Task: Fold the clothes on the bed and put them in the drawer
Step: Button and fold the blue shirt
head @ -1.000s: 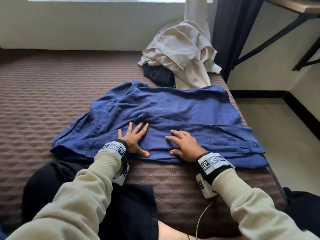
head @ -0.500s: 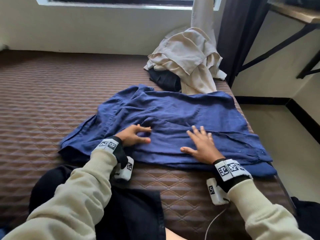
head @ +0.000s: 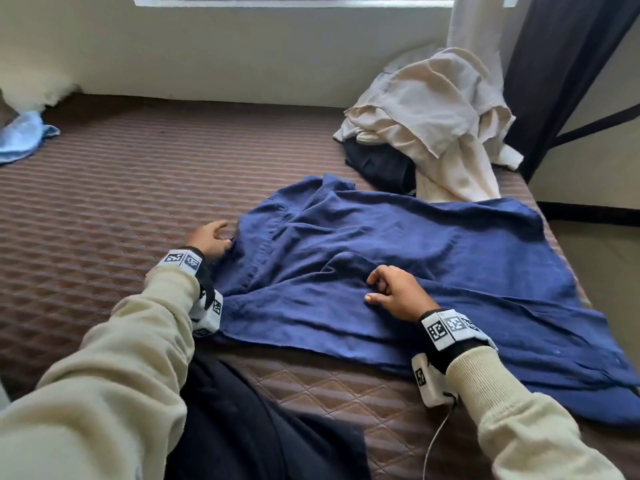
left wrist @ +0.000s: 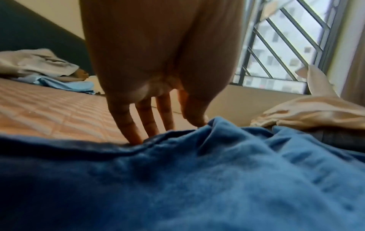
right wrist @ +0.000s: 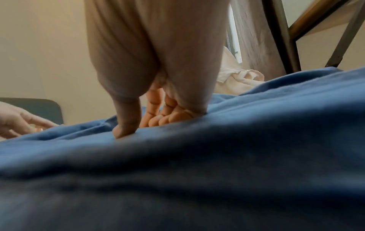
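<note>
i see the blue shirt (head: 398,268) spread on the brown quilted bed (head: 114,209), my left hand (head: 209,238) pinching its left edge, my right hand (head: 394,296) curled, knuckles and thumb pressed into its middle. beige clothes (head: 433,112) heap by the window (left wrist: 280,46) and dark curtain (head: 561,64).

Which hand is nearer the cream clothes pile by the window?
Right. The right hand rests mid-shirt on the blue shirt, with the cream clothes pile beyond it. The left hand is at the shirt's far left edge, farther away.
</note>
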### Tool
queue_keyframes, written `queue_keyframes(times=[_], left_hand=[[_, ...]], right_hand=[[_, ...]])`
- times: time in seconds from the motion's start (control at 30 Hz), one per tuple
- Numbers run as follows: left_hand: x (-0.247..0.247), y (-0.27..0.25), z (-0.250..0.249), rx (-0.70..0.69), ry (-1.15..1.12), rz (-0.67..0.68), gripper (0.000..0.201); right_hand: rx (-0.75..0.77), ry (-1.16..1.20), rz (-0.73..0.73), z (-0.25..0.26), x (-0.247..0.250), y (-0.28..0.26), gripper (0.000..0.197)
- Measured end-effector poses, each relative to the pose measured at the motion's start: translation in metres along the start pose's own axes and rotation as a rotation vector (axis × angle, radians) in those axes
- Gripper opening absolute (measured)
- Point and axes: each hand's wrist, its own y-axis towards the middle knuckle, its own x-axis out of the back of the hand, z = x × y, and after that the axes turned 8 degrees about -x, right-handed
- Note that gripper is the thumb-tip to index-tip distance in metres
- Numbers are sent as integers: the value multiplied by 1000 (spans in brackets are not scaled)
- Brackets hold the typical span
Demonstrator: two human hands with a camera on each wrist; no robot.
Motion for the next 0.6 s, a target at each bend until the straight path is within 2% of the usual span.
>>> queue_keyframes(times=[0.1,0.17,0.23,0.3,0.37,0.5,0.57,0.6], left_hand=[[-9,4,1,-68,56,100,50],[-11,12,8,-37,57,80,39],[-1,14,14,64,31,-96,25],[16,12,21,168,40,-293,22],[31,10,30,240,-6,-387,26],[37,-1,41,265,-7,-395,36],[35,-1,40,325,28,-367,60],[35,-3,39,364,39,-314,79]], right_hand=[[-47,42,47,-6,0,8,29],[-51,80,50,-10,-1,9,29],[-47,102,49,-13,-3,8,28],[-48,115,53,-16,-4,9,28],[-50,113,48,-18,-6,11,28],[-28,55,15,-17,-11,10,29],[-34,25,2,-17,-14,10,29],[-44,14,1,-17,-15,10,29]])
